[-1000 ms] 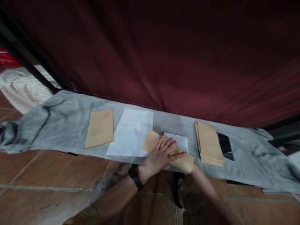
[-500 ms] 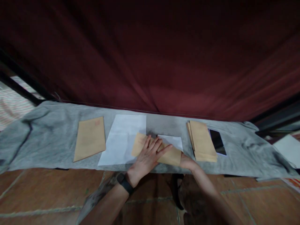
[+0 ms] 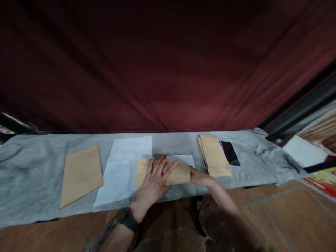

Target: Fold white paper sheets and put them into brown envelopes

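A brown paper envelope (image 3: pixel 178 174) lies crosswise in front of me, its left part over a white sheet of paper (image 3: pixel 118 175). My left hand (image 3: pixel 154 176), with a dark watch on the wrist, rests on top of it, fingers spread and pressing down. At the envelope's right end is my right hand (image 3: pixel 201 176); its fingers disappear inside or under the paper, so I cannot see how they are bent. Just behind the envelope, a smaller white paper (image 3: pixel 181 159) shows partly.
On the left lies another brown envelope (image 3: pixel 82 173). A stack of brown envelopes (image 3: pixel 215 155) sits to the right, beside a dark phone (image 3: pixel 230 153). Grey cloth (image 3: pixel 262 157) covers the narrow surface, and a dark red curtain (image 3: pixel 168 70) hangs behind it.
The view has shifted, so most things sit farther left in the picture. My left hand stays flat on the envelope and my right hand stays at its right end.
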Motion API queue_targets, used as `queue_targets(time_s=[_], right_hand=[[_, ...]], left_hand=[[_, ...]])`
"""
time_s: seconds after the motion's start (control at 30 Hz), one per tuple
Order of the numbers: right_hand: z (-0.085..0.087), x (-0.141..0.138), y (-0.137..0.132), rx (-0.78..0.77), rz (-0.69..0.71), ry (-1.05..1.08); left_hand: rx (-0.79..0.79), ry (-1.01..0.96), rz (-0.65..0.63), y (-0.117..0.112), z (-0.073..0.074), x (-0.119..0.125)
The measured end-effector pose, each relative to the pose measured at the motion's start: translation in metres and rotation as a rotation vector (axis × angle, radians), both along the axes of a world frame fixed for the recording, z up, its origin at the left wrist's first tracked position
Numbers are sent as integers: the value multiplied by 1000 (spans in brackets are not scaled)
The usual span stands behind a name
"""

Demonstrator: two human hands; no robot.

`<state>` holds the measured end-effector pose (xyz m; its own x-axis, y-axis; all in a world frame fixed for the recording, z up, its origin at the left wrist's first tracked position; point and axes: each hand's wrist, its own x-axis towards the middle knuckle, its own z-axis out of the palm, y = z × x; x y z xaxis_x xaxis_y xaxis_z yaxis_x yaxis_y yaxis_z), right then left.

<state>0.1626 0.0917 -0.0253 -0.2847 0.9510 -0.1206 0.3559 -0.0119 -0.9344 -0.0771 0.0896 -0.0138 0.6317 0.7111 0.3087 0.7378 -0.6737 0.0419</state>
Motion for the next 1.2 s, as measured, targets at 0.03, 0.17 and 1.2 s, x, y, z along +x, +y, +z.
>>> queue_targets(time_s=[0.03, 0.17, 1.2], right_hand=[[-2, 3, 2, -34, 44, 50], [-7, 8, 10, -134, 34, 240], [-18, 10, 9, -48, -400, -896]], left_hand=[[3, -6, 6, 1, 1, 0], [10, -22, 35, 3, 3, -2], [27, -41, 255, 17, -11, -23]])
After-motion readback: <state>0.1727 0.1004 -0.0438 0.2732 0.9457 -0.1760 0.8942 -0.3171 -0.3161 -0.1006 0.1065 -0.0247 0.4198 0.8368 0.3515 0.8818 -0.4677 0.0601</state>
